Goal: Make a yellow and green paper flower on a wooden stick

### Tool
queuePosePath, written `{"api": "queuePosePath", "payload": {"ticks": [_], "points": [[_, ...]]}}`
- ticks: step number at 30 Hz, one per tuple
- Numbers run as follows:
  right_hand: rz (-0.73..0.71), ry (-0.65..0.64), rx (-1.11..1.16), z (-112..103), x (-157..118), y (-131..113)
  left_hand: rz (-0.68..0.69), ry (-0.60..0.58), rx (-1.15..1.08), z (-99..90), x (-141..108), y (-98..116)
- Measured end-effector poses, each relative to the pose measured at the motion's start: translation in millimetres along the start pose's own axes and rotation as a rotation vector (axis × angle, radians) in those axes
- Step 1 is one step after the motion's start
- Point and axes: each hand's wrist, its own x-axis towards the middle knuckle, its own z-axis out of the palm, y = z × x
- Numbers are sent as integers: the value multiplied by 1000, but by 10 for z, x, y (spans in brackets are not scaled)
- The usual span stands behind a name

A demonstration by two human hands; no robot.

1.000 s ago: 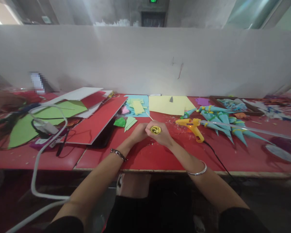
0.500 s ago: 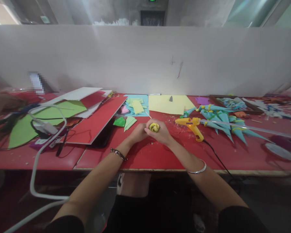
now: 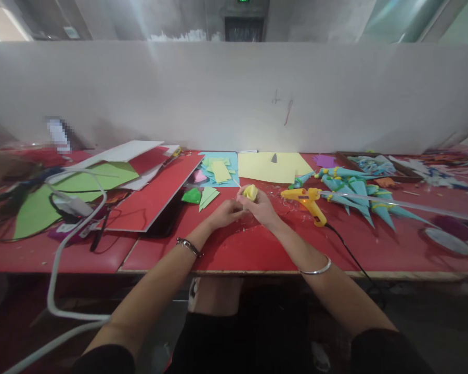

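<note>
A small yellow paper rose (image 3: 250,192), made of rolled, overlapping folds, is held in my right hand (image 3: 263,210). The fingers and thumb are closed around its lower part, so its base is hidden. Just left of it and slightly lower is my left hand (image 3: 228,212), its fingers loosely stretched toward the right hand, with nothing visible in them. Whether those fingertips touch the right hand is hard to see. To the right, a yellow hot glue gun (image 3: 306,201) lies on the red tabletop (image 3: 242,254) with its small light on.
Teal paper cones (image 3: 353,189) with yellow bits lie right of the glue gun. Paper strips (image 3: 219,171) and a green piece (image 3: 191,196) sit ahead to the left. A red board (image 3: 156,195) leans farther left, near a white cable-like tube (image 3: 53,280). A grey partition (image 3: 203,98) stands behind.
My left hand has come off the rose and dropped slightly. The rose has tipped in my right hand, from its spiral top facing me to a side view, and sits a little higher.
</note>
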Motion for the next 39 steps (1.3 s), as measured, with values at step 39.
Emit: {"api": "queuePosePath", "payload": {"ticks": [39], "points": [[185,79,505,-69,74,55,-154,-169,-481,-124,-26,125]]}}
